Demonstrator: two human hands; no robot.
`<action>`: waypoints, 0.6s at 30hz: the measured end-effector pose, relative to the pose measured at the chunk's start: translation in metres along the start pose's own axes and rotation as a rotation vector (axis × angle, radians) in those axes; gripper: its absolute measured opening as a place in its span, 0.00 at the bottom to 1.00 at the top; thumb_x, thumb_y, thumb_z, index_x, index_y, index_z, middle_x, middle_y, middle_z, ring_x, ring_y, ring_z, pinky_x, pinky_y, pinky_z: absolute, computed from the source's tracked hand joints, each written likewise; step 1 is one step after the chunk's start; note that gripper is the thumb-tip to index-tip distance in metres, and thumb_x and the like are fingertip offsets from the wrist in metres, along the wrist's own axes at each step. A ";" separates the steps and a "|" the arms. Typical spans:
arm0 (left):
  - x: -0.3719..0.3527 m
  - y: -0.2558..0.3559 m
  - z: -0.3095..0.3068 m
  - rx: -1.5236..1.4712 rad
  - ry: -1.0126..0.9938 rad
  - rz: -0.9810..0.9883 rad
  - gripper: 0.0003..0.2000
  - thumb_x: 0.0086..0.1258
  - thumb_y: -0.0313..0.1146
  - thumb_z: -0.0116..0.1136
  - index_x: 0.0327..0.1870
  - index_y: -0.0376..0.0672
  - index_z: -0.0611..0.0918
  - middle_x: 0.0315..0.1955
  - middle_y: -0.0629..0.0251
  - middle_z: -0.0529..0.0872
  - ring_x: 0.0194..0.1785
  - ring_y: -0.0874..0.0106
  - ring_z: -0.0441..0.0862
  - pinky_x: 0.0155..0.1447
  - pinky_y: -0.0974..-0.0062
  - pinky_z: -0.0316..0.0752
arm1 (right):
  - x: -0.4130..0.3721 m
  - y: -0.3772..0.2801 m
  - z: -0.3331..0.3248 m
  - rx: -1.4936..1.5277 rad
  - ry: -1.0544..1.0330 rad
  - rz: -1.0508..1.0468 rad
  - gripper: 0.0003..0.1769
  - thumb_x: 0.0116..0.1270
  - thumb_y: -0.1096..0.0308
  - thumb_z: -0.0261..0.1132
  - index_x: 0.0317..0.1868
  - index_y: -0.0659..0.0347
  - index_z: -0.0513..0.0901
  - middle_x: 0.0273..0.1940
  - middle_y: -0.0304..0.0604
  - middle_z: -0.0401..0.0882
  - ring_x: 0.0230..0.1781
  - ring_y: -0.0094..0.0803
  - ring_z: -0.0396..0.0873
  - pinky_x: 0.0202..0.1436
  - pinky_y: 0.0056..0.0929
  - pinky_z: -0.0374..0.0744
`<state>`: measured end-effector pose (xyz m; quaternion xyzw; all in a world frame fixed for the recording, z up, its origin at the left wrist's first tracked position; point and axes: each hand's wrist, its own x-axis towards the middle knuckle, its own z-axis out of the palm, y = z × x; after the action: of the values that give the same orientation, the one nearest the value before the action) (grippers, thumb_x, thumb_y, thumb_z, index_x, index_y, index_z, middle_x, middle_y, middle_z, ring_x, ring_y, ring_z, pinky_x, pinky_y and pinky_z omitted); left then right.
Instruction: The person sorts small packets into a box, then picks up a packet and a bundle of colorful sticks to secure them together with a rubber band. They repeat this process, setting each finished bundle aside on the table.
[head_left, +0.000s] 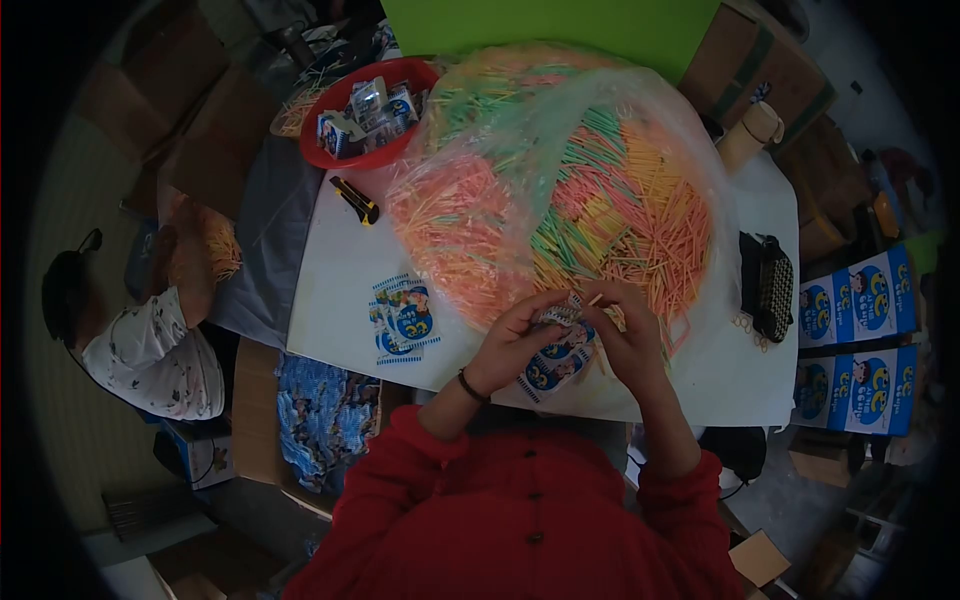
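Observation:
My left hand point(512, 345) is closed around the end of a small printed packet point(562, 314) above the table's front edge. Close beside it, my right hand point(632, 338) has its fingers bent around a few thin pale sticks point(594, 299), right at the packet's mouth. Blue-and-white packets point(556, 368) lie just below both hands. More flat packets point(405, 318) are stacked to the left. In front of my hands a big clear plastic bag point(540, 200) lies spread, full of thin pink, green, yellow and orange sticks point(650, 215).
A red bowl point(415, 72) of packets stands back left, near a yellow-black box cutter point(355, 201). A tan bottle point(750, 137) and dark pouch point(774, 290) are at right. An open carton of packets point(325, 415) sits below the table. Another person point(155, 350) works at left.

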<state>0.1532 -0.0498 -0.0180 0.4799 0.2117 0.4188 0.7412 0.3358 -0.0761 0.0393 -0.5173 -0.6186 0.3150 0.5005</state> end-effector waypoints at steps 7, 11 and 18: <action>-0.007 -0.003 -0.005 0.023 0.024 0.009 0.24 0.70 0.16 0.49 0.68 0.39 0.67 0.62 0.63 0.72 0.64 0.73 0.71 0.64 0.75 0.71 | 0.004 -0.019 0.003 -0.636 -0.192 -0.408 0.16 0.59 0.71 0.67 0.49 0.52 0.83 0.45 0.39 0.82 0.48 0.39 0.74 0.60 0.41 0.65; -0.025 0.000 -0.013 -0.131 0.170 0.040 0.21 0.71 0.16 0.48 0.65 0.38 0.70 0.57 0.62 0.77 0.56 0.74 0.77 0.61 0.75 0.73 | 0.014 0.011 -0.003 -0.349 -0.181 -0.429 0.14 0.59 0.67 0.68 0.47 0.54 0.83 0.44 0.41 0.81 0.48 0.40 0.75 0.55 0.41 0.70; -0.053 0.055 -0.078 0.330 0.748 0.119 0.16 0.70 0.20 0.52 0.58 0.38 0.74 0.53 0.62 0.79 0.54 0.69 0.78 0.59 0.70 0.73 | 0.065 0.065 -0.005 -0.467 -0.001 0.159 0.14 0.61 0.64 0.67 0.43 0.63 0.79 0.41 0.50 0.79 0.38 0.42 0.82 0.38 0.37 0.79</action>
<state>0.0450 -0.0417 -0.0088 0.4184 0.5028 0.5669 0.5007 0.3644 0.0024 0.0007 -0.6660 -0.6322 0.2021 0.3405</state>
